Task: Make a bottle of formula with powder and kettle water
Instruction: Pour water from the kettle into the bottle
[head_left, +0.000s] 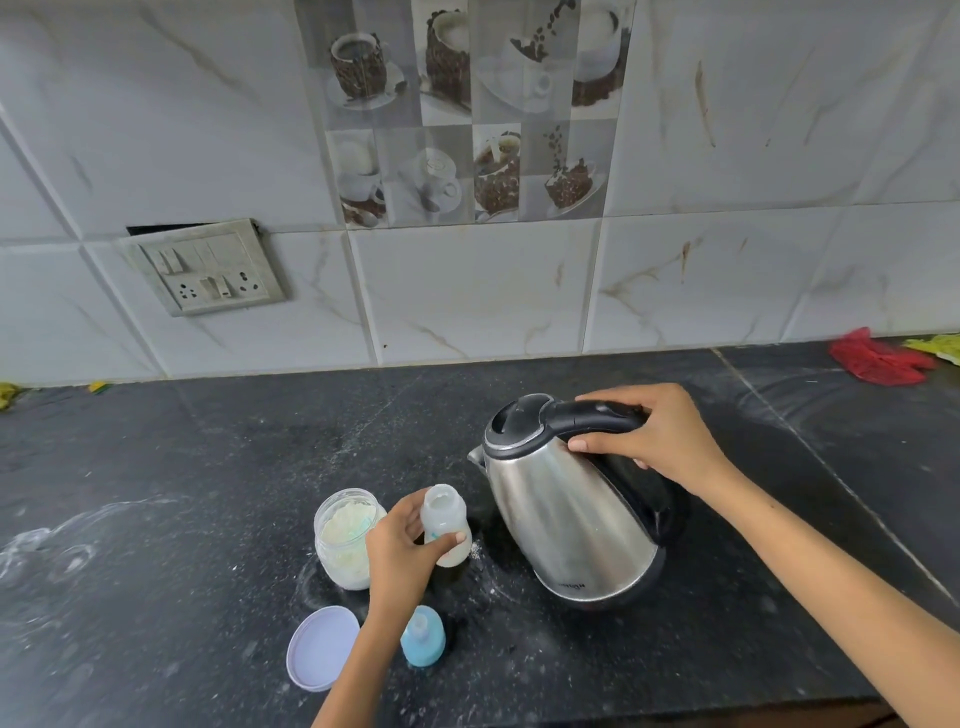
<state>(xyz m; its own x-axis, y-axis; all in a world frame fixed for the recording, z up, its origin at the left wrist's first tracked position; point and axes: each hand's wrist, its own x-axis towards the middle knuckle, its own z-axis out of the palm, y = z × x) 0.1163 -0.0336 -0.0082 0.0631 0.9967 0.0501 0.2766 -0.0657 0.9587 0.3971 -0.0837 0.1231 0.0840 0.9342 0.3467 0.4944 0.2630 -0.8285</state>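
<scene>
Hands (400, 545) (649, 436) on bottle (445, 525), kettle (566, 514)

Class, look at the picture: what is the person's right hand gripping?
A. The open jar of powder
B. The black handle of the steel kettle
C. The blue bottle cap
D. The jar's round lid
B: the right hand is wrapped around the black handle of the kettle, while the left hand holds the open baby bottle beside the powder jar.
</scene>
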